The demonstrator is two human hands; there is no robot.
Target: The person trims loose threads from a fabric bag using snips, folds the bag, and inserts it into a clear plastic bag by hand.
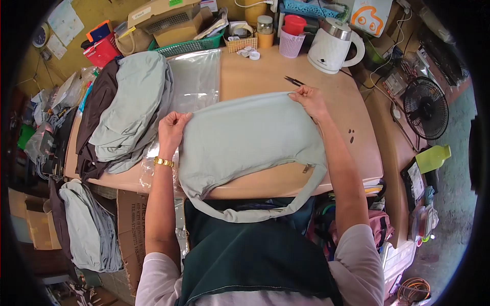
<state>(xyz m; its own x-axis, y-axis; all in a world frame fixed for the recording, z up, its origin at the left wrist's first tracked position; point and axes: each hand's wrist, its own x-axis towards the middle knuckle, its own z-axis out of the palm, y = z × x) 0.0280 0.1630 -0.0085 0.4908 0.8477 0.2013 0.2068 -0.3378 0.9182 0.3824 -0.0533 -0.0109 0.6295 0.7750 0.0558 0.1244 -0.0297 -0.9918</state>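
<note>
One bag (245, 130) is pinched at two top corners by the fingers of the left hand (174, 126) and the right hand (309, 101). It is spread flat on the table (250, 71), its strap hanging over the near edge. One pair of snips (294, 81) lies just beyond the right hand. Bare table is seen right of the bag, up to one kettle (331, 47).

Yellow wall (99, 13), tan table (255, 64).

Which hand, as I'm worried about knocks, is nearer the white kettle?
Right. The right hand is in front of the kettle, pinching the pale bag; the left hand is farther off, left of both.
</note>
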